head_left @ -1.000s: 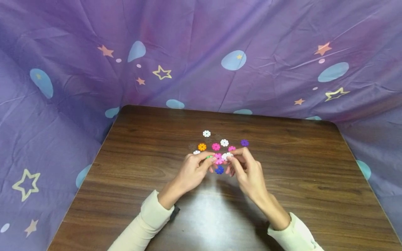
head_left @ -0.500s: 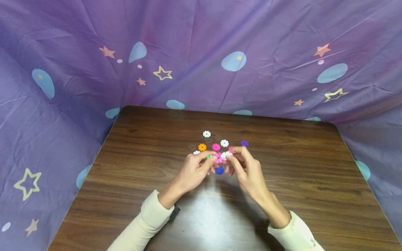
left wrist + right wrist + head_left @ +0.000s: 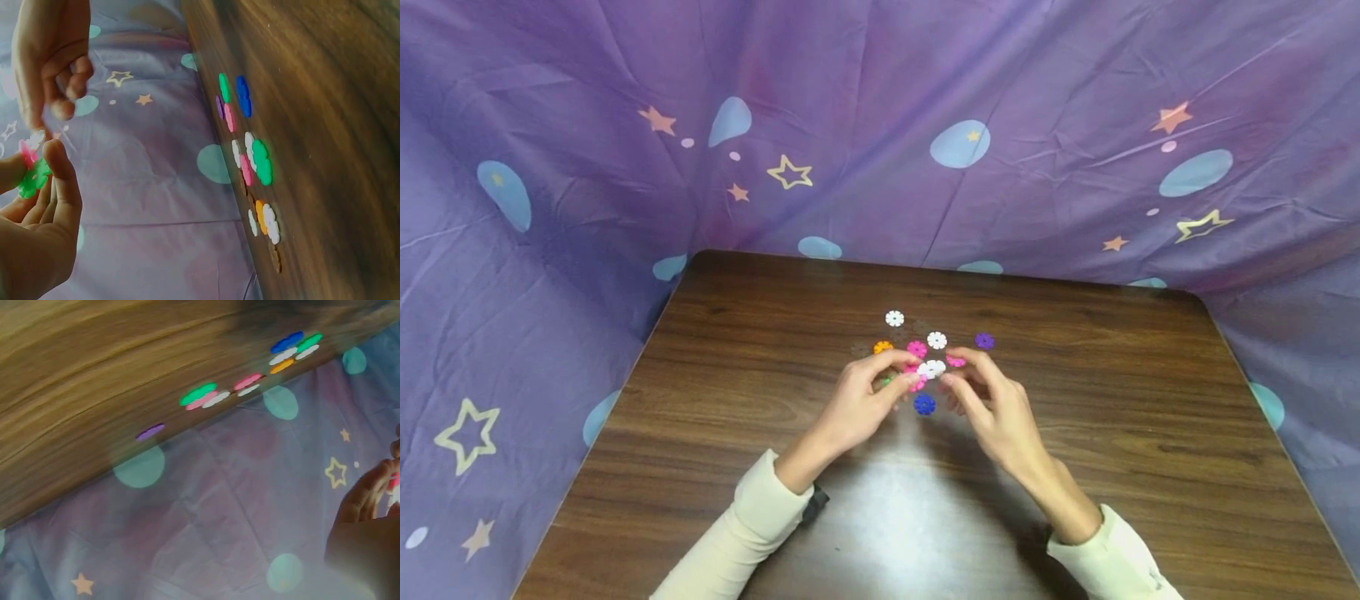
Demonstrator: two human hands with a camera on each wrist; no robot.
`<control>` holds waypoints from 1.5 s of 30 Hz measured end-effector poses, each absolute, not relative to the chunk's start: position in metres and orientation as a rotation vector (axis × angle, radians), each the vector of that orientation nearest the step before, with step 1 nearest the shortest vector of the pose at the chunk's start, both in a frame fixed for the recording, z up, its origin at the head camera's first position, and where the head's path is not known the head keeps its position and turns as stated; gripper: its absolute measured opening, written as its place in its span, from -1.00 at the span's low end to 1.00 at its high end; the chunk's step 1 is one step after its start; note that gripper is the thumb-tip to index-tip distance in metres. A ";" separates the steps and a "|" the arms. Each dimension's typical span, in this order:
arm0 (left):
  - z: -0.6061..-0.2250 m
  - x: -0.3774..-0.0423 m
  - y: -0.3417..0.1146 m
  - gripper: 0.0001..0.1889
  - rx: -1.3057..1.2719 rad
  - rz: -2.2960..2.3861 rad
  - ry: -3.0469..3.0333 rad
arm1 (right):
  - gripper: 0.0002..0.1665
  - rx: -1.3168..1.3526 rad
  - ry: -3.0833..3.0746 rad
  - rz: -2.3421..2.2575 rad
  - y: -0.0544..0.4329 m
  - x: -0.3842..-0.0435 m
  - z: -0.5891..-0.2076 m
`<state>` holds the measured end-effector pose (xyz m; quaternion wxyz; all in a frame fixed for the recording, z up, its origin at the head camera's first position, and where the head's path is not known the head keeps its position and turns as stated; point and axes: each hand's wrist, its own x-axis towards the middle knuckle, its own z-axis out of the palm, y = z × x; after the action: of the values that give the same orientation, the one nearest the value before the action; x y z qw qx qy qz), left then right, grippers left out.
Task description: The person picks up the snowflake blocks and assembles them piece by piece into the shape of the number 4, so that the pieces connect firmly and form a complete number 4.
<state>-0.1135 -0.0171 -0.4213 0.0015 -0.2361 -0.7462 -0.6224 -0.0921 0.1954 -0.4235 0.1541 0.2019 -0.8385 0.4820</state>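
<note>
In the head view my left hand pinches a small joined group of notched plastic discs between thumb and fingers. A pink disc and a white disc stick out of its grip. A green disc of the same group shows in the left wrist view. My right hand stays just right of the white disc, thumb and index finger apart with a gap between them. Any fingertip contact with the disc is hard to make out. In the right wrist view my right hand partly hides the group.
Loose discs lie on the brown wooden table beyond the hands: white, orange, purple and others. A blue disc lies nearer me. A purple patterned cloth hangs behind the table.
The white disc, earlier between my right thumb and index finger, is now farther left with the left hand's group. The right fingers have parted slightly; the left hand has turned the group a little.
</note>
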 end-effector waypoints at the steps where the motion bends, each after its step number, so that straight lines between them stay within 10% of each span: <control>1: -0.421 -0.114 -0.018 -0.75 -0.734 -1.961 -2.339 | -0.60 0.556 -2.429 1.358 0.198 -0.093 -0.424; 45: -0.420 -0.113 -0.019 -0.73 -0.709 -1.878 -2.353 | -0.43 0.552 -2.942 0.761 0.203 -0.116 -0.494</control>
<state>-0.1126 -0.0192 -0.4204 0.0245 -0.2290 -0.7605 -0.6071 -0.1160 0.2026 -0.4936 0.0267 0.1787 -0.9522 0.2464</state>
